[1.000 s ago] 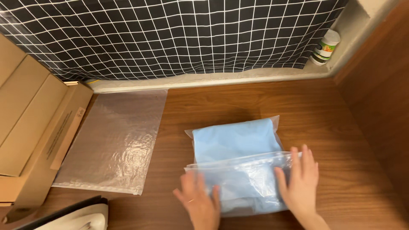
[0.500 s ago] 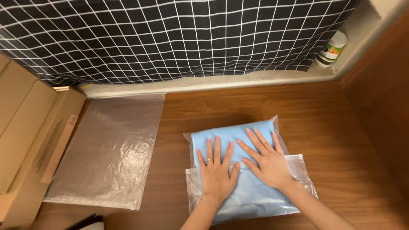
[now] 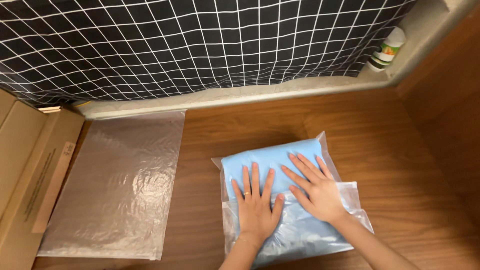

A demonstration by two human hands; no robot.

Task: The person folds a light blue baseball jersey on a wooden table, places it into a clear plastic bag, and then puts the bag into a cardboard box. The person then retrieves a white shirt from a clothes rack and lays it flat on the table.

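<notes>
Both hands lie flat, palms down, on a clear plastic bag (image 3: 320, 235) holding a folded light blue cloth (image 3: 272, 160), which sits on the wooden table (image 3: 380, 130) right of centre, near the bottom edge of the view. Left hand (image 3: 256, 207) has fingers spread and straight, pointing away from the body, gripping nothing, just pressing on the bag where the blue cloth meets the crinkled lower half; there is a ring on one finger. Right hand (image 3: 317, 187) is also open, fingers splayed and angled up-left over the cloth, nothing clamped; its thumb side touches or nearly touches the left hand. The bag's upper part looks smooth over the cloth, and the lower part is wrinkled and shiny, its edge sticking out to the right past the right wrist. The top corner of the bag pokes out beyond the cloth. A stack of empty clear plastic sleeves (image 3: 120, 190) lies flat on the table to the left, well apart from the hands. A brown cardboard box (image 3: 30, 165) is at the far left edge, just beside the sleeves. Black cloth with a white grid pattern (image 3: 200, 45) hangs along the back. A small white bottle with a green label (image 3: 387, 50) stands on the ledge at top right.
</notes>
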